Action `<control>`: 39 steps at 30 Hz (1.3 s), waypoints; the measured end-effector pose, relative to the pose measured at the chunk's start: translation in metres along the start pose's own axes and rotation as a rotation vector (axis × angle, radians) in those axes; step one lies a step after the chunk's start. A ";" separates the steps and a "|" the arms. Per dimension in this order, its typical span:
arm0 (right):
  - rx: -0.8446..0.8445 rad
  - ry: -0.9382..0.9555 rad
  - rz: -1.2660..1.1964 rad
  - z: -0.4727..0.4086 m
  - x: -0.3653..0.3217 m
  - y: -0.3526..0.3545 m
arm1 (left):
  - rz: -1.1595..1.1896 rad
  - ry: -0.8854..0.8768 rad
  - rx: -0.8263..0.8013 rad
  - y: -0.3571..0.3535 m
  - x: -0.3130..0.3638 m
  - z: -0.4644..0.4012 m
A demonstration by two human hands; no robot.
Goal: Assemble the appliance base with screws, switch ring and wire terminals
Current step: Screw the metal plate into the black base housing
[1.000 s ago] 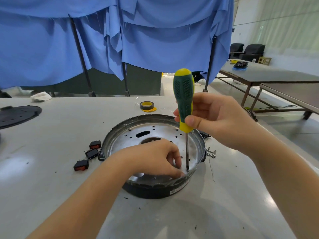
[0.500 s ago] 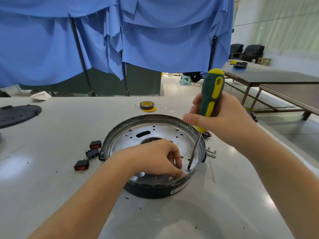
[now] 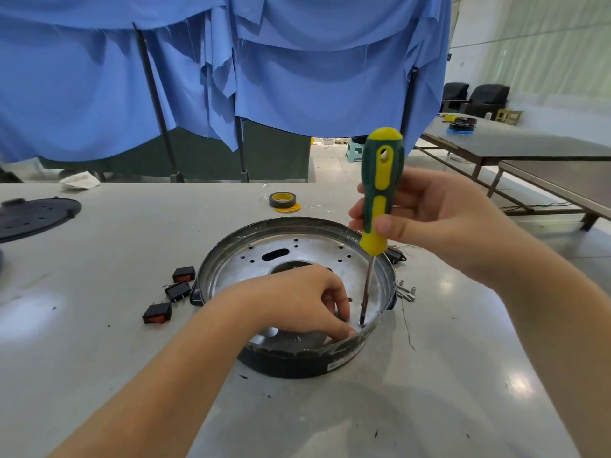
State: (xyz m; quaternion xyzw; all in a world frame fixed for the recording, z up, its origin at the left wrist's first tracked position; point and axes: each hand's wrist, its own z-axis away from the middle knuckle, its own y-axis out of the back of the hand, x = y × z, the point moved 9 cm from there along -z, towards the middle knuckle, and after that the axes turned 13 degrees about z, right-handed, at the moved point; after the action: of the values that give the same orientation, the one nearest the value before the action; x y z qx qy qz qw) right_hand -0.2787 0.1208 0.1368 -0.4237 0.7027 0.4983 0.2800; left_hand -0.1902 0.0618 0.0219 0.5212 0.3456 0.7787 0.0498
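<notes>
Right hand (image 3: 439, 226) grip wrapped around the green-yellow screwdriver (image 3: 380, 190), thumb across the yellow lower handle, fingers curled behind it; tool near upright, slightly tilted, shaft running down into the appliance base (image 3: 297, 292) with the tip set on a screw (image 3: 362, 323) at the near-right inner edge of the silver plate. Left hand (image 3: 297, 302) reaches into the base from the near-left, fingers curled down, fingertips (image 3: 347, 330) pressed on the plate just beside the screw and tool tip; whether they pinch anything cannot be told. Base is a round black-walled ring with a perforated metal plate inside, sitting at the middle of the white desk (image 3: 99, 325). Left of the base, three black rocker switches (image 3: 172, 292) lie loose on the desk, close to its rim. Small metal terminals (image 3: 406, 290) lie just right of the base. A tape roll (image 3: 282, 201) sits behind the base, well apart. A black perforated disc (image 3: 36, 216) lies at the far left desk edge. Blue cloth (image 3: 231, 77) hangs behind.
</notes>
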 end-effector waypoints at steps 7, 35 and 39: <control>0.251 -0.035 0.186 0.000 -0.001 0.016 | -0.006 -0.008 0.016 0.001 -0.001 0.000; -0.099 -0.786 0.632 0.022 0.153 0.067 | 0.107 0.004 -0.018 -0.001 -0.004 -0.001; -0.095 -0.859 0.734 0.026 0.172 0.072 | 0.105 0.002 -0.019 -0.002 -0.005 0.000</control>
State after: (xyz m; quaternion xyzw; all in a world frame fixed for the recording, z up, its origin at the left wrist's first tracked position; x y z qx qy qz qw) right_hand -0.4263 0.1012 0.0205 0.0769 0.6037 0.7217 0.3298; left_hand -0.1889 0.0607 0.0170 0.5374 0.3103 0.7840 0.0132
